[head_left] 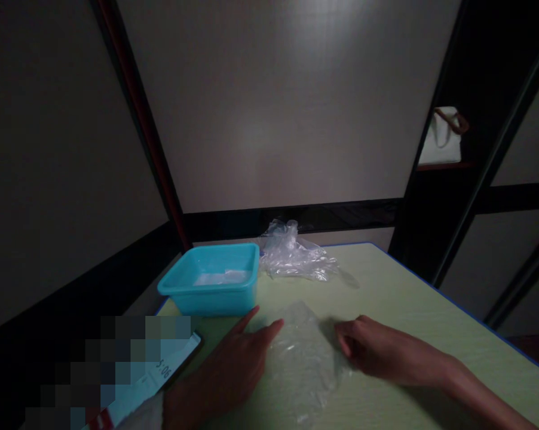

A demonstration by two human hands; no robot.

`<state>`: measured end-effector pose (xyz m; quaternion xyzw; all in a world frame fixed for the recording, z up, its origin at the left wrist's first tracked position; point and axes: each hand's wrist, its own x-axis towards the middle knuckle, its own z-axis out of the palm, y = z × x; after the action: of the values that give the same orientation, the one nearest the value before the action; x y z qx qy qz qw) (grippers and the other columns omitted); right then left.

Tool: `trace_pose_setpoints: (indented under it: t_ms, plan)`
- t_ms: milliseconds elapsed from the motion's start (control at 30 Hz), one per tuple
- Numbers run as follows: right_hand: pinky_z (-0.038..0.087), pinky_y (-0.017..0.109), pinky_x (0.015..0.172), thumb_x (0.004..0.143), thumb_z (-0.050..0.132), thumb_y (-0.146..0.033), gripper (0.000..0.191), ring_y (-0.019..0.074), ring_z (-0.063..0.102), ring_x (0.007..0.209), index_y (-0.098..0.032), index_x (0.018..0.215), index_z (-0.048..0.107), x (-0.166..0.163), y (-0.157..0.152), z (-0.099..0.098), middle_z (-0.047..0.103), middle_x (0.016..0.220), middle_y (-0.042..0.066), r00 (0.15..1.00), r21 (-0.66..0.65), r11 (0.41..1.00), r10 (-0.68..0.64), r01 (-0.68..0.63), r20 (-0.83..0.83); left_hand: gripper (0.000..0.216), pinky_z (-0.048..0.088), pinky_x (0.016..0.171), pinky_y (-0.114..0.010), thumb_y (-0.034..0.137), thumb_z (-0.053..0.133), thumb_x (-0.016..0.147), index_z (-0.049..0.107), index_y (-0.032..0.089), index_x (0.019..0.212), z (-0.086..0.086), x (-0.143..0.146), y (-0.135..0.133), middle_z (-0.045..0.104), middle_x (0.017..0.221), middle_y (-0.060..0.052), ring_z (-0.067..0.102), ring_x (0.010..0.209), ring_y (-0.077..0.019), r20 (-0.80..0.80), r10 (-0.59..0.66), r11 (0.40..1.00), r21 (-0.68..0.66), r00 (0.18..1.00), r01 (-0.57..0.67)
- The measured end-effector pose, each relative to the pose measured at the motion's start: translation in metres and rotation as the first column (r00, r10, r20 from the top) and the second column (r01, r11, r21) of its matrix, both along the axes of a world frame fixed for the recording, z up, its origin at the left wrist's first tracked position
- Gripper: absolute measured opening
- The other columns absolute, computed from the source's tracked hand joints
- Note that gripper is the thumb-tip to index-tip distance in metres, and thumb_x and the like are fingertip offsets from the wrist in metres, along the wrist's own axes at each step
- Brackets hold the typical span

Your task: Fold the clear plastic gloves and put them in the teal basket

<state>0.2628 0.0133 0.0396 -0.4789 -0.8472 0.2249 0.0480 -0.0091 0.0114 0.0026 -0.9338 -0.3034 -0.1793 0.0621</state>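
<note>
A thin clear plastic bag (303,358) lies flat and wrinkled on the table between my two hands. My left hand (231,364) rests at the bag's left side, thumb and forefinger stretched out and apart; its other fingers are partly hidden. On the other side, my right hand (363,349) is closed, with curled fingers at the bag's right edge. It appears to pinch that edge, though the fingertips are mostly hidden. Just beyond my left hand stands a turquoise plastic basin (218,298) with whitish, flat material (222,277) in its bottom.
A crumpled heap of clear plastic bags (296,257) sits at the back of the pale green table (413,310), which has a blue edge. A phone (148,385), partly blurred out, lies by my left forearm. Wardrobe panels (273,119) rise behind; a white handbag (442,137) stands on a shelf.
</note>
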Motion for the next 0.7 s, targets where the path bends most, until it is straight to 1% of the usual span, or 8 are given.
trace_pose_setpoints:
  t_ms: [133,233,300,333,433,500,600,700]
  plan:
    - [0.033,0.018,0.050,0.058,0.052,0.006,0.022,0.0077,0.046,0.057,-0.014,0.067,0.055,-0.003,-0.004,0.007,0.051,0.064,-0.004,0.986,-0.160,0.976,0.130,-0.146,-0.108,0.055,0.031,0.105,-0.050,-0.002,0.029,0.078,0.030,0.015,0.130,0.000,-0.004,0.003,0.065,0.112,-0.008,0.062,0.102,-0.0206,0.031,0.010,1.000,-0.012,0.999,-0.009]
    - [0.039,0.021,0.053,0.066,0.054,0.000,0.015,0.0095,0.048,0.058,-0.015,0.069,0.055,0.002,0.008,0.001,0.052,0.064,-0.004,0.957,-0.005,0.993,0.111,-0.117,-0.267,0.047,0.032,0.106,-0.048,0.000,0.032,0.078,0.037,0.016,0.122,0.002,0.003,-0.004,0.065,0.107,-0.007,0.061,0.102,-0.0200,0.148,0.018,1.000,0.013,0.989,-0.020]
    - [0.046,0.029,0.066,0.080,0.052,-0.012,0.006,0.0146,0.055,0.072,-0.014,0.078,0.057,0.007,0.021,-0.007,0.059,0.076,0.002,0.921,0.130,0.990,0.103,-0.058,-0.376,0.044,0.032,0.107,-0.046,0.001,0.033,0.078,0.039,0.017,0.118,0.003,0.010,-0.012,0.065,0.104,-0.006,0.062,0.099,-0.0185,0.208,-0.020,0.999,0.036,0.978,0.013]
    - [0.046,0.035,0.078,0.081,0.056,-0.021,0.010,0.0182,0.057,0.085,-0.014,0.088,0.059,0.011,0.028,-0.011,0.061,0.090,0.006,0.905,0.171,0.981,0.150,-0.088,-0.399,0.043,0.032,0.107,-0.046,0.000,0.034,0.078,0.039,0.018,0.117,0.004,0.014,-0.015,0.066,0.101,-0.005,0.062,0.097,-0.0175,0.226,-0.045,0.998,0.042,0.973,0.037]
    - [0.034,0.046,0.099,0.066,0.074,-0.044,0.072,0.0279,0.045,0.118,-0.014,0.126,0.047,0.018,0.045,-0.025,0.050,0.127,0.016,0.896,0.134,0.973,0.226,-0.188,-0.382,0.042,0.034,0.106,-0.046,0.000,0.035,0.077,0.041,0.019,0.113,0.005,0.020,-0.021,0.066,0.095,-0.003,0.063,0.089,-0.0155,0.254,-0.091,0.996,0.042,0.963,0.083]
    - [0.024,0.051,0.105,0.057,0.077,-0.052,0.097,0.0325,0.030,0.130,-0.016,0.137,0.036,0.018,0.050,-0.031,0.036,0.141,0.019,0.924,0.069,0.972,0.237,-0.226,-0.300,0.039,0.037,0.104,-0.045,0.000,0.035,0.077,0.043,0.020,0.110,0.004,0.021,-0.022,0.066,0.092,-0.002,0.064,0.085,-0.0147,0.278,-0.096,0.995,0.045,0.956,0.087]
    - [0.006,0.057,0.108,0.052,0.078,-0.056,0.115,0.0349,0.009,0.137,-0.018,0.144,0.021,0.011,0.050,-0.032,0.019,0.149,0.018,0.952,-0.026,0.965,0.252,-0.261,-0.174,0.036,0.039,0.102,-0.045,0.001,0.036,0.079,0.044,0.021,0.108,0.003,0.018,-0.018,0.066,0.090,-0.001,0.064,0.082,-0.0142,0.313,-0.093,0.995,0.064,0.945,0.077]
    - [-0.006,0.057,0.107,0.051,0.078,-0.057,0.122,0.0338,0.000,0.137,-0.020,0.145,0.009,0.003,0.045,-0.028,0.010,0.151,0.014,0.947,-0.096,0.945,0.302,-0.312,-0.109,0.034,0.040,0.101,-0.045,0.002,0.036,0.081,0.044,0.021,0.108,0.003,0.014,-0.014,0.066,0.091,-0.001,0.064,0.082,-0.0146,0.313,-0.081,0.994,0.091,0.946,0.055]
